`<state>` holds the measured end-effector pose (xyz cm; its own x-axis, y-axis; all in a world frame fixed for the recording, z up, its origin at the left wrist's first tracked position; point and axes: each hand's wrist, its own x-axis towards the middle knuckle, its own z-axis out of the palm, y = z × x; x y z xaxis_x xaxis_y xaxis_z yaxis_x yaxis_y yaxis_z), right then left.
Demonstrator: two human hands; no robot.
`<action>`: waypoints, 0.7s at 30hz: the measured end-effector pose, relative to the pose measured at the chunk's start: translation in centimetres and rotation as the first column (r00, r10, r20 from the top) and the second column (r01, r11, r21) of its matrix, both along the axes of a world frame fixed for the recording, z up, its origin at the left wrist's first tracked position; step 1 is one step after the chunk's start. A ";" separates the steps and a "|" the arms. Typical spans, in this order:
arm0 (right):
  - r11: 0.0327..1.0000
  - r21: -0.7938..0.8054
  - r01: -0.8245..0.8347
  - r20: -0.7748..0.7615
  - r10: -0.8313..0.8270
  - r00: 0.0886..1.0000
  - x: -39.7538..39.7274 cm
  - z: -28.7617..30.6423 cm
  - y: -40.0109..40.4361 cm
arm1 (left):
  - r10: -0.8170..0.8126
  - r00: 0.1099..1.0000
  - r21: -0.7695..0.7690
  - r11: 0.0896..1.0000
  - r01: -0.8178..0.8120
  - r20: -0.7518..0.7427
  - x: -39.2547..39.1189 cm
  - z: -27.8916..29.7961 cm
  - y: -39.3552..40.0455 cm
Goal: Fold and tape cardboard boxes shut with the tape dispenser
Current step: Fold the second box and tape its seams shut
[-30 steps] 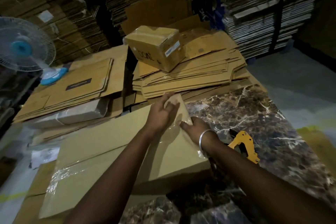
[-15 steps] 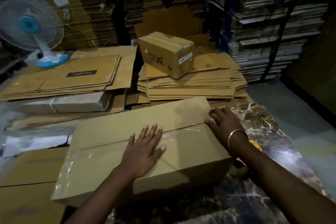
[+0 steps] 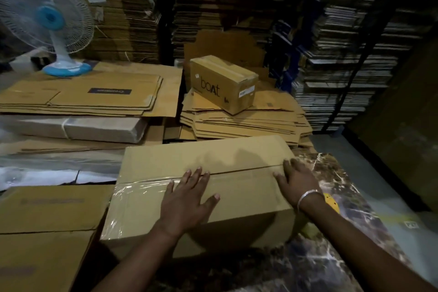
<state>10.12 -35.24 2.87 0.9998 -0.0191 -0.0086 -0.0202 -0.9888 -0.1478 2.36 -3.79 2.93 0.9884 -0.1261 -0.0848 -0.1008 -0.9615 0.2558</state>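
The left hand lies flat with its fingers spread on top of the large cardboard box, fingertips at the centre seam where the two top flaps meet. The right hand rests, also released and holding nothing, on the box's right end, its fingers reaching across the seam at the edge; a silver bangle circles that wrist. Clear tape glistens along the seam from the left end toward the left hand and runs down the near left corner. The box sits on the marble-patterned bench, its flaps closed. Just beyond the right wrist, a yellow part of the tape dispenser peeks out on the bench, mostly hidden by the arm. To the near left lies another flat brown carton. Farther off, a small taped box printed "boAt" sits on a pile of flattened cardboard, and a blue-and-white fan stands at the far left.
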 end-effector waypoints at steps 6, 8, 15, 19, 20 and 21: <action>1.000 -0.009 0.015 -0.129 -0.016 0.992 -1.1 0.1 0.6 | 0.050 0.997 -0.055 0.997 -0.047 0.056 -0.7 0.1 0.8; 1.000 -0.024 0.001 -0.121 -0.004 0.993 -1.3 0.2 0.6 | 0.096 0.993 -0.014 0.995 -0.095 0.063 -1.4 0.5 1.6; 0.994 -0.081 -0.078 -0.148 0.065 0.987 -1.5 0.8 1.1 | 0.220 0.975 -0.017 0.975 -0.220 0.032 -3.1 0.7 4.3; 0.998 -0.062 -0.031 -0.186 0.019 0.982 -1.7 0.9 2.3 | 0.245 0.969 0.012 0.969 -0.245 0.028 -3.5 0.4 4.1; 0.999 -0.042 -0.025 -0.189 0.017 0.982 -1.9 1.0 3.1 | 0.253 0.967 0.018 0.967 -0.254 0.035 -3.5 0.4 4.1; 0.999 -0.024 -0.035 -0.188 0.030 0.982 -2.3 1.1 4.2 | 0.258 0.965 0.026 0.965 -0.260 0.038 -3.6 0.5 4.0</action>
<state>7.81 -31.08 4.00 0.9805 0.0104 -0.1962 -0.0130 -0.9930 -0.1175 -1.22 0.24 3.48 0.9893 0.1367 -0.0502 0.1446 -0.9632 0.2267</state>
